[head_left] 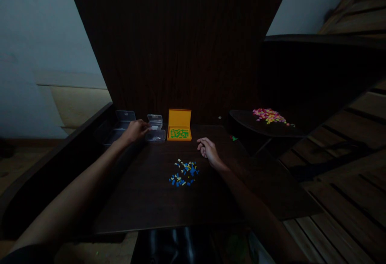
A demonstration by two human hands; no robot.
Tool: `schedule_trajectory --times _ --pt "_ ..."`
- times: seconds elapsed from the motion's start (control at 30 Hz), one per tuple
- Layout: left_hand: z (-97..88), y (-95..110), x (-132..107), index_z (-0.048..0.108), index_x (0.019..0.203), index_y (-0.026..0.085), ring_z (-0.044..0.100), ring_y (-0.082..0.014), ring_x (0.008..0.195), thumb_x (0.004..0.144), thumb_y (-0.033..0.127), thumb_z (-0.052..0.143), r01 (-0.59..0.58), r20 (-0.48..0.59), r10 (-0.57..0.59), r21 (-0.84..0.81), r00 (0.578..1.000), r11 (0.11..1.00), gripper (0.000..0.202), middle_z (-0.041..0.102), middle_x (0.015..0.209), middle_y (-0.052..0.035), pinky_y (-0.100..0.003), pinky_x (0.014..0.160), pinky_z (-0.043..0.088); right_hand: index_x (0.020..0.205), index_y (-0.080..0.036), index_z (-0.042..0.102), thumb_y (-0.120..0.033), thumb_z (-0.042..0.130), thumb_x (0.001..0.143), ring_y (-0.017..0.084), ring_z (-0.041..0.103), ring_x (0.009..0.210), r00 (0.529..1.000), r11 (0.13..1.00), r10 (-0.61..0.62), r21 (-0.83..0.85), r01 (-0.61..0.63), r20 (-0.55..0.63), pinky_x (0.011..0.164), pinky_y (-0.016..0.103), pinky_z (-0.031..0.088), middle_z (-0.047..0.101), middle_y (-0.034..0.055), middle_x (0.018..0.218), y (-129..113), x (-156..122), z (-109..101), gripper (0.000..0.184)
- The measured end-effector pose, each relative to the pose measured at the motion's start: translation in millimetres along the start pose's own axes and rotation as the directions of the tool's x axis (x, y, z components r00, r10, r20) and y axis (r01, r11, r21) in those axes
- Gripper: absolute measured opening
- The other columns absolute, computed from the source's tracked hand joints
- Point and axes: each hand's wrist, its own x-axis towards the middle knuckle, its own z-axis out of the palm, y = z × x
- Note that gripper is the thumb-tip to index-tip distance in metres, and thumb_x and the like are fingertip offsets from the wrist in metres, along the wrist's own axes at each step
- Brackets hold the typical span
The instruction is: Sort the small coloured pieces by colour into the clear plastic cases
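My left hand (136, 130) reaches to the back left of the dark wooden table (150, 199), its fingers pinched at the edge of a small clear plastic box (155, 129) with its lid up. My right hand (208, 151) rests on the table with loosely curled fingers and holds nothing. Just left of and below it lies a pile of small blue and yellow pieces (183, 172). An open orange box (179, 125) with green pieces inside stands between my two hands at the back.
Another clear box (122, 124) sits further left by the table's raised edge. A heap of pink and yellow pieces (269, 116) lies on a dark shelf at the right. A dark wooden panel (181, 42) stands behind the table. Slatted wood floor lies to the right.
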Motion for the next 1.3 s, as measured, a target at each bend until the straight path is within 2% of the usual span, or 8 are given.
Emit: schedule_trajectory --times 0.07,0.23,0.33,0.47,0.63,0.8,1.07,1.3 --pt "3.7 4.8 -14.4 0.073 0.088 0.017 0.065 -0.0266 0.083 0.079 0.044 0.047 -0.041 -0.005 0.041 0.002 0.999 0.999 0.038 0.069 0.095 -0.014 -0.037 0.078 0.051 0.079 -0.017 0.056 -0.046 0.055 0.071 0.004 0.036 0.032 1.0 1.0 -0.007 -0.009 0.007 0.003 0.031 0.016 0.016 0.054 -0.0046 0.052 -0.1 -0.4 0.3 0.03" --pt "17.6 10.8 -42.2 0.072 0.089 0.018 0.064 -0.0267 0.082 0.082 0.046 0.045 -0.016 -0.033 0.015 -0.022 0.999 1.0 0.039 0.065 0.092 -0.0129 -0.038 0.076 0.052 0.079 -0.017 0.057 -0.046 0.055 0.071 0.004 0.036 0.032 1.0 0.999 -0.011 -0.036 0.011 0.003 0.03 0.016 0.017 0.054 -0.0045 0.052 -0.8 -1.5 1.3 0.031" --pt "21.0 16.3 -50.6 0.07 0.092 0.018 0.063 -0.0282 0.086 0.079 0.052 0.051 0.018 -0.059 -0.019 -0.015 0.998 1.0 0.041 0.062 0.097 -0.0125 -0.039 0.079 0.052 0.079 -0.016 0.057 -0.045 0.054 0.071 0.004 0.036 0.032 1.0 0.999 -0.013 -0.042 0.013 -0.001 0.031 0.016 0.016 0.054 -0.0044 0.052 -0.8 -1.6 1.7 0.03" --pt "21.7 27.2 -53.6 0.067 0.099 0.018 0.063 -0.0282 0.089 0.08 0.052 0.051 0.022 -0.022 -0.021 0.052 1.0 0.998 0.042 0.059 0.103 -0.013 -0.038 0.078 0.052 0.078 -0.016 0.057 -0.044 0.054 0.071 0.004 0.036 0.032 1.0 0.999 -0.025 -0.043 0.025 0.006 0.03 0.017 0.016 0.054 -0.0044 0.052 -0.2 -1.3 1.9 0.029" --pt "26.7 30.5 -43.2 0.065 0.1 0.016 0.063 -0.0247 0.087 0.086 0.046 0.046 0.06 -0.02 -0.058 0.099 0.998 0.993 0.038 0.059 0.102 -0.0122 -0.034 0.077 0.052 0.079 -0.016 0.057 -0.045 0.054 0.071 0.004 0.036 0.031 1.0 0.999 -0.027 -0.047 0.027 0.011 0.03 0.017 0.017 0.054 -0.0048 0.053 0.3 -1.0 1.4 0.03" --pt "31.8 25.6 -24.7 0.063 0.105 0.014 0.062 -0.0266 0.094 0.088 0.041 0.046 0.089 0.005 -0.091 0.153 0.996 0.984 0.036 0.058 0.107 -0.0137 -0.035 0.082 0.051 0.079 -0.016 0.057 -0.045 0.054 0.071 0.004 0.037 0.031 1.0 0.998 -0.007 -0.054 0.008 0.008 0.03 0.017 0.017 0.054 -0.0051 0.052 2.2 0.9 0.6 0.03" --pt "35.2 19.9 -0.6 0.063 0.106 0.014 0.062 -0.0267 0.097 0.089 0.038 0.048 0.1 0.013 -0.104 0.175 0.994 0.979 0.033 0.058 0.112 -0.014 -0.035 0.084 0.051 0.079 -0.016 0.058 -0.043 0.052 0.074 0.004 0.036 0.032 1.0 0.997 -0.021 -0.074 0.023 0.021 0.031 0.018 0.017 0.054 -0.0045 0.054 4.8 1.4 0.1 0.028" --pt "34.2 15.8 11.1 0.063 0.103 0.015 0.063 -0.0252 0.096 0.087 0.036 0.049 0.113 0.033 -0.12 0.178 0.992 0.978 0.03 0.059 0.109 -0.0129 -0.032 0.081 0.051 0.078 -0.016 0.057 -0.043 0.051 0.074 0.004 0.035 0.032 0.999 0.996 -0.039 -0.085 0.041 0.024 0.031 0.018 0.017 0.054 -0.0045 0.053 4.5 1.2 1.1 0.028"
